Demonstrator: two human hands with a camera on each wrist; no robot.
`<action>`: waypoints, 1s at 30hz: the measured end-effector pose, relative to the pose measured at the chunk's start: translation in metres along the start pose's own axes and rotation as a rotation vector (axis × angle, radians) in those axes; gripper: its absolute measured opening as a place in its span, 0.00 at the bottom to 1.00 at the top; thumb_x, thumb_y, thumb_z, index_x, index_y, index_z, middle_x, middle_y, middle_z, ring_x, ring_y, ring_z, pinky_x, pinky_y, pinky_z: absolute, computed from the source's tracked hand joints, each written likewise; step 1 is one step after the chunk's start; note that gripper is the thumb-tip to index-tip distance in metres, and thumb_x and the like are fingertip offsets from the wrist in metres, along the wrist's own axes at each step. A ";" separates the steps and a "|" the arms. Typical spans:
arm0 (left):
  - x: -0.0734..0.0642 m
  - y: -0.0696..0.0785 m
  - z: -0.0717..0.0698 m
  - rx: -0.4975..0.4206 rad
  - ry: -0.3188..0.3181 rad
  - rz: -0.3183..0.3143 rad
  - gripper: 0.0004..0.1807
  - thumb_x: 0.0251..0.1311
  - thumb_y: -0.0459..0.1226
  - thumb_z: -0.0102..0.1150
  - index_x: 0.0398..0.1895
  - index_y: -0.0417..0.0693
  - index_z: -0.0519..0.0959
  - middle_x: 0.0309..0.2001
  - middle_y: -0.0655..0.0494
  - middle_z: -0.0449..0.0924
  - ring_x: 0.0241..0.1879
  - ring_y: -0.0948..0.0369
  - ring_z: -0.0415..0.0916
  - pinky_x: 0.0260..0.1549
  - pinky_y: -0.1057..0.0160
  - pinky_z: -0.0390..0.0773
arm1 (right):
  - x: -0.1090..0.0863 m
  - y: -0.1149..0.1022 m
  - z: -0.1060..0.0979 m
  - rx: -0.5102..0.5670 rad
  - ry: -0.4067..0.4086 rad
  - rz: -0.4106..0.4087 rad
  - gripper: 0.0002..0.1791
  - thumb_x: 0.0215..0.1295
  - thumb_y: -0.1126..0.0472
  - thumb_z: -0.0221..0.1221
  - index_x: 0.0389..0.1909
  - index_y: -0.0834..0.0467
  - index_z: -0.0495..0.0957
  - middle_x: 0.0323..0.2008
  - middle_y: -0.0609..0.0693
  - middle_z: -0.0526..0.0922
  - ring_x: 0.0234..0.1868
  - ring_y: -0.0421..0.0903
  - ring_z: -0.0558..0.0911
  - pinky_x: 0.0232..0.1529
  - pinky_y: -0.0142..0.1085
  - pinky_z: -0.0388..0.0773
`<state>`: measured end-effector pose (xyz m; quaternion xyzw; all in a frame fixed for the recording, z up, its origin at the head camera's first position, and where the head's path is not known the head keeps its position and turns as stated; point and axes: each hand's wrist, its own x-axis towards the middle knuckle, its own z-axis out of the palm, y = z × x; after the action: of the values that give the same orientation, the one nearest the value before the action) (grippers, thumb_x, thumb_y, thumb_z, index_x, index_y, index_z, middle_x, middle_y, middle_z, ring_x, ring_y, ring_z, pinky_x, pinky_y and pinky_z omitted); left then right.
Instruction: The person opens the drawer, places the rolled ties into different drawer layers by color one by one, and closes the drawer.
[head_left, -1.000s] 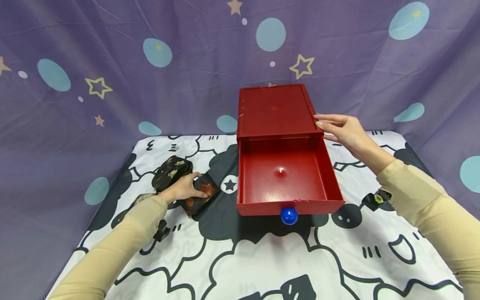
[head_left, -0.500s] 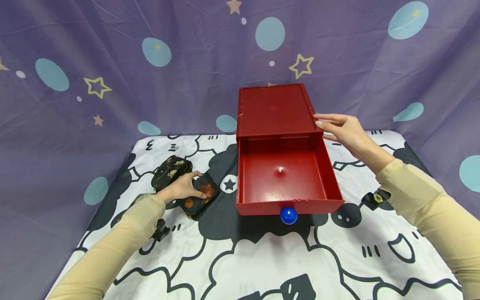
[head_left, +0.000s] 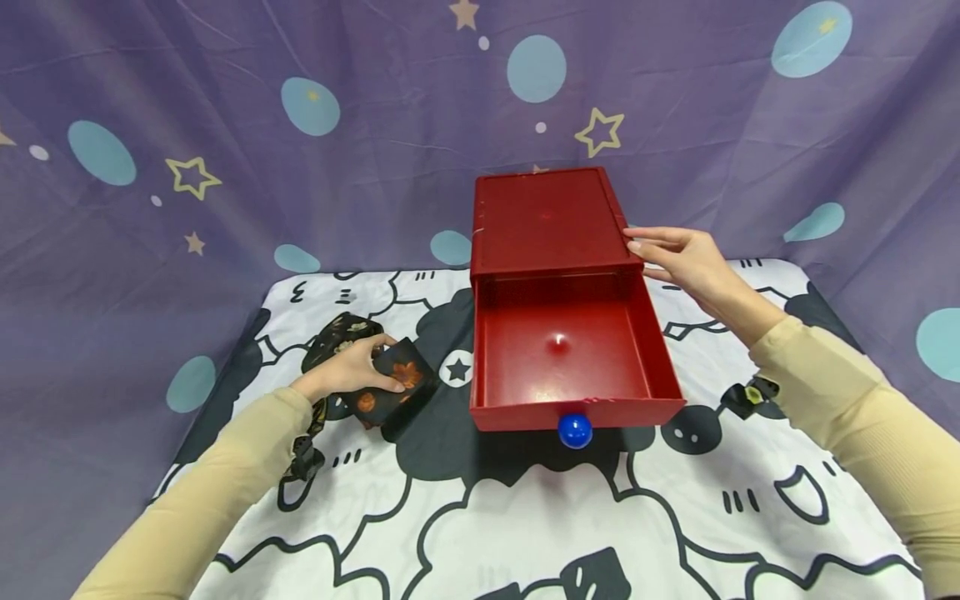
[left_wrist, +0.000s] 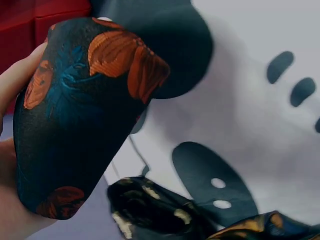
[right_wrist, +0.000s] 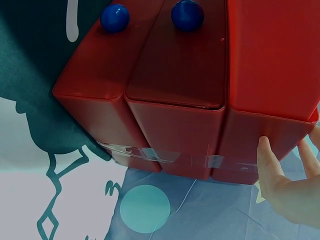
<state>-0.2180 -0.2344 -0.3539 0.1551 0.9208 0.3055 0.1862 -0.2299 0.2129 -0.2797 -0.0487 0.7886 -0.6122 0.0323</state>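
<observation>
My left hand (head_left: 351, 368) grips a dark fabric pouch (left_wrist: 75, 125) with orange flower patterns, thumb on one side and fingers on the other. In the head view, the pouch (head_left: 384, 403) hangs close over the left part of the table. My right hand (head_left: 693, 262) touches the right side of a red drawer cabinet (head_left: 551, 221), fingers mostly straight. The top drawer (head_left: 517, 354) is pulled out, with a bare red floor and a blue knob (head_left: 575, 431). In the right wrist view, fingertips of the right hand (right_wrist: 287, 195) rest against the cabinet's side.
Behind my left hand lies another dark floral pouch (head_left: 337, 337). A gold-patterned fabric item (left_wrist: 275, 225) lies near it. Two lower drawers (right_wrist: 175, 65) with blue knobs are closed. A purple curtain (head_left: 375, 125) stands behind the table, which has a black-and-white cloth (head_left: 465, 533).
My left hand has shifted slightly left with the flower-patterned pouch, which now appears raised and tilted. The right hand keeps its place on the cabinet, and the drawer stays pulled out.
</observation>
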 end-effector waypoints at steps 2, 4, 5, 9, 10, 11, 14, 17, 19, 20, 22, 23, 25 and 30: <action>-0.002 0.005 -0.004 -0.005 -0.005 0.001 0.36 0.39 0.44 0.69 0.53 0.40 0.66 0.40 0.48 0.75 0.40 0.55 0.71 0.42 0.55 0.71 | 0.000 0.000 0.000 0.003 0.002 -0.002 0.32 0.53 0.47 0.58 0.58 0.57 0.68 0.52 0.53 0.72 0.44 0.37 0.76 0.42 0.31 0.74; -0.004 0.011 -0.008 -0.015 -0.012 0.005 0.36 0.38 0.43 0.70 0.53 0.40 0.66 0.39 0.49 0.75 0.38 0.56 0.72 0.40 0.57 0.72 | 0.000 0.000 0.001 0.005 0.002 -0.004 0.32 0.54 0.47 0.58 0.58 0.57 0.68 0.51 0.52 0.72 0.44 0.37 0.76 0.41 0.31 0.74; -0.004 0.013 -0.010 -0.023 -0.018 0.008 0.36 0.38 0.43 0.70 0.53 0.40 0.66 0.39 0.48 0.75 0.37 0.57 0.72 0.39 0.58 0.72 | 0.000 0.000 0.001 0.003 0.000 -0.006 0.31 0.54 0.47 0.58 0.58 0.57 0.68 0.51 0.52 0.72 0.44 0.37 0.76 0.41 0.31 0.74; -0.008 0.021 -0.017 -0.041 -0.048 0.019 0.36 0.39 0.43 0.69 0.52 0.40 0.67 0.39 0.47 0.75 0.35 0.58 0.73 0.36 0.62 0.73 | -0.001 -0.001 0.001 0.003 -0.004 -0.011 0.31 0.55 0.48 0.58 0.58 0.58 0.68 0.51 0.52 0.72 0.45 0.37 0.76 0.42 0.31 0.74; -0.009 0.023 -0.019 -0.043 -0.058 0.021 0.35 0.39 0.43 0.69 0.52 0.41 0.67 0.39 0.47 0.75 0.35 0.58 0.73 0.36 0.62 0.73 | 0.000 -0.001 0.001 0.004 -0.005 -0.012 0.30 0.55 0.48 0.58 0.58 0.58 0.68 0.51 0.52 0.72 0.45 0.37 0.76 0.42 0.31 0.74; -0.010 0.025 -0.021 -0.043 -0.067 0.028 0.35 0.40 0.43 0.69 0.52 0.41 0.67 0.39 0.47 0.75 0.35 0.58 0.73 0.35 0.62 0.74 | 0.000 -0.001 0.001 0.005 -0.005 -0.013 0.30 0.55 0.48 0.58 0.58 0.57 0.68 0.51 0.52 0.72 0.45 0.37 0.76 0.42 0.30 0.74; -0.012 0.033 -0.025 -0.052 -0.086 0.032 0.34 0.40 0.43 0.69 0.52 0.42 0.67 0.40 0.47 0.76 0.36 0.58 0.74 0.35 0.62 0.75 | 0.000 0.000 0.001 0.010 0.001 -0.009 0.31 0.55 0.48 0.58 0.58 0.57 0.68 0.51 0.51 0.73 0.44 0.37 0.76 0.41 0.30 0.74; -0.014 0.040 -0.030 -0.058 -0.095 0.033 0.34 0.40 0.43 0.69 0.52 0.42 0.66 0.41 0.46 0.76 0.37 0.58 0.75 0.35 0.61 0.75 | 0.000 0.000 0.000 0.012 -0.002 -0.010 0.31 0.55 0.48 0.58 0.58 0.57 0.68 0.51 0.52 0.72 0.44 0.36 0.76 0.41 0.30 0.74; -0.016 0.045 -0.033 -0.058 -0.098 0.036 0.35 0.40 0.42 0.69 0.53 0.42 0.66 0.41 0.45 0.76 0.37 0.58 0.75 0.35 0.61 0.75 | 0.000 0.000 0.000 0.012 -0.003 -0.009 0.31 0.55 0.48 0.58 0.58 0.57 0.68 0.52 0.52 0.72 0.44 0.36 0.76 0.41 0.30 0.74; -0.017 0.047 -0.035 -0.057 -0.101 0.037 0.35 0.40 0.42 0.69 0.53 0.42 0.66 0.41 0.44 0.75 0.37 0.58 0.75 0.34 0.61 0.75 | 0.000 0.000 0.000 0.009 -0.006 -0.011 0.31 0.55 0.48 0.58 0.58 0.58 0.68 0.52 0.52 0.72 0.44 0.36 0.76 0.41 0.30 0.74; -0.019 0.052 -0.037 -0.059 -0.105 0.044 0.35 0.40 0.42 0.69 0.53 0.41 0.65 0.41 0.44 0.75 0.36 0.58 0.75 0.34 0.61 0.76 | -0.001 0.000 0.000 0.007 -0.007 -0.008 0.30 0.55 0.49 0.58 0.58 0.58 0.67 0.52 0.53 0.71 0.44 0.36 0.76 0.41 0.30 0.74; -0.020 0.055 -0.039 -0.068 -0.111 0.046 0.35 0.40 0.41 0.69 0.53 0.41 0.65 0.41 0.43 0.75 0.36 0.58 0.75 0.34 0.61 0.76 | -0.001 -0.001 0.000 0.005 -0.008 -0.007 0.30 0.55 0.49 0.57 0.58 0.58 0.67 0.52 0.53 0.71 0.44 0.36 0.76 0.41 0.30 0.74; -0.021 0.061 -0.041 -0.084 -0.126 0.044 0.35 0.41 0.40 0.69 0.53 0.40 0.64 0.40 0.43 0.75 0.35 0.58 0.76 0.33 0.61 0.76 | -0.001 -0.001 0.000 0.002 -0.006 -0.004 0.31 0.56 0.49 0.57 0.58 0.58 0.67 0.52 0.54 0.71 0.44 0.36 0.76 0.41 0.30 0.74; -0.024 0.077 -0.048 -0.082 -0.158 0.029 0.37 0.41 0.40 0.69 0.55 0.40 0.62 0.42 0.43 0.75 0.36 0.57 0.76 0.34 0.61 0.76 | -0.002 -0.002 0.000 0.003 -0.009 0.000 0.31 0.56 0.49 0.57 0.59 0.59 0.67 0.53 0.55 0.70 0.44 0.36 0.76 0.42 0.30 0.74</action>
<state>-0.2047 -0.2094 -0.2643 0.1840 0.8877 0.3325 0.2600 -0.2280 0.2122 -0.2779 -0.0512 0.7875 -0.6132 0.0359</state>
